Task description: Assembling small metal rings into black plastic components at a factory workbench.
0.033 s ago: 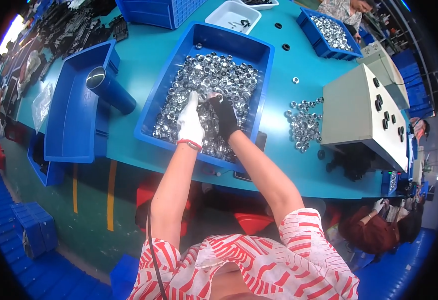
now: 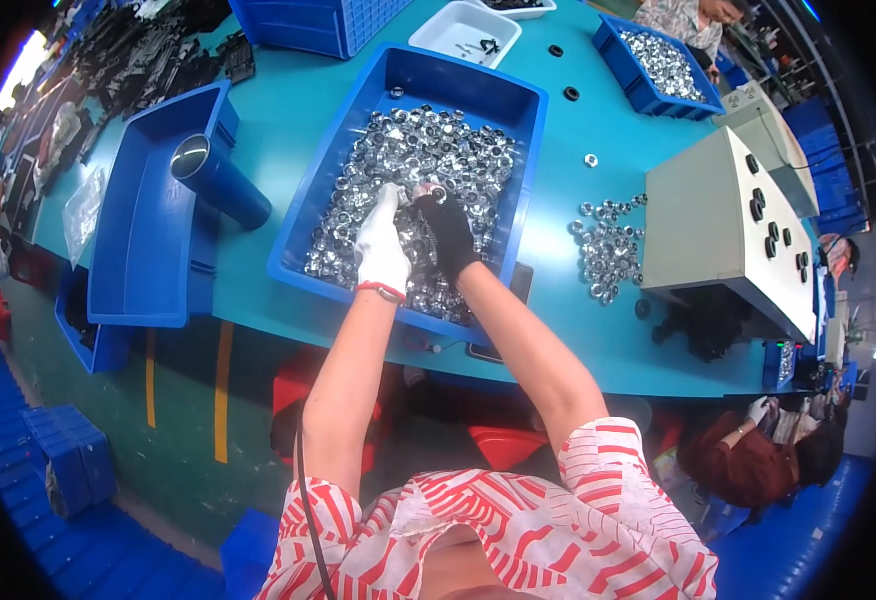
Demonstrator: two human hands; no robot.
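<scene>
Teal worktable [image 2: 288, 130] over a dark green floor [image 2: 173, 440] marked with yellow stripes [image 2: 222, 390]. Stacked blue crates [image 2: 68, 460] at lower left, red stools [image 2: 303, 385] under the table edge. Bright daylight [image 2: 20, 65] at upper left.

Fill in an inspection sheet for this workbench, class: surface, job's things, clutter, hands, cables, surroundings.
Surface: teal table.
Job's things: blue tray full of shiny metal rings.
Clutter: loose rings beside a grey control box; blue cylinder in a side bin; white dish.
Hands: left hand, white glove, and right hand, black glove, both in the rings.
Cables: thin dark cord by the left arm.
Surroundings: seated co-worker lower right; blue crates on the floor.
</scene>
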